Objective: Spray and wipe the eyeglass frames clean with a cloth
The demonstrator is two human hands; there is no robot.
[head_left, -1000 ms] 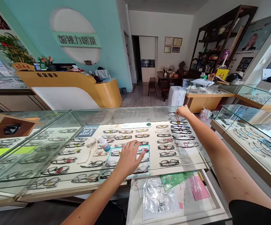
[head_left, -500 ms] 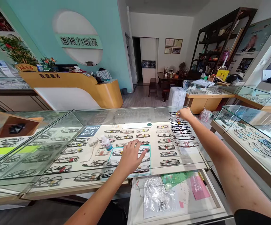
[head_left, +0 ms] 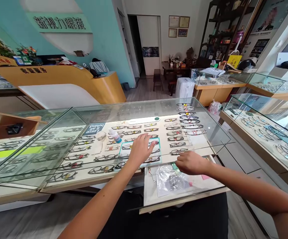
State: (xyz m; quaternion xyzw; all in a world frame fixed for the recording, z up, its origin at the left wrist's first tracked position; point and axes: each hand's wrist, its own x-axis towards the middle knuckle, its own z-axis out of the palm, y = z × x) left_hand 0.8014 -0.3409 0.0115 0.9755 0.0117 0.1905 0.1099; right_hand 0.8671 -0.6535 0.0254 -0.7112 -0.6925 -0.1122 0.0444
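Observation:
My left hand (head_left: 141, 150) is stretched out flat on the glass showcase (head_left: 109, 109), above a teal-edged tray (head_left: 160, 151) with several eyeglasses in it. Just left of it, a small white bottle with a blue label (head_left: 115, 136) shows among the frames. My right hand (head_left: 190, 162) is closed, its fingers curled under, near the showcase's front edge and over the pulled-out drawer (head_left: 150, 196). Close to its fingertips lies a dark pair of eyeglasses (head_left: 178, 151). Whatever the right fingers may hold is hidden. More eyeglasses (head_left: 192, 126) form a column at the right.
Inside the drawer lie a clear plastic bag (head_left: 170, 182) and papers. A second glass showcase (head_left: 258, 132) holds eyeglasses at the right. A wooden counter (head_left: 84, 83) and a wrapped white suitcase (head_left: 184, 88) stand beyond. At the left is a wooden box (head_left: 14, 127).
My right hand has come back from the far right column of eyeglasses to the front edge above the drawer. My left hand stays over the tray. The view has shifted and tilted down.

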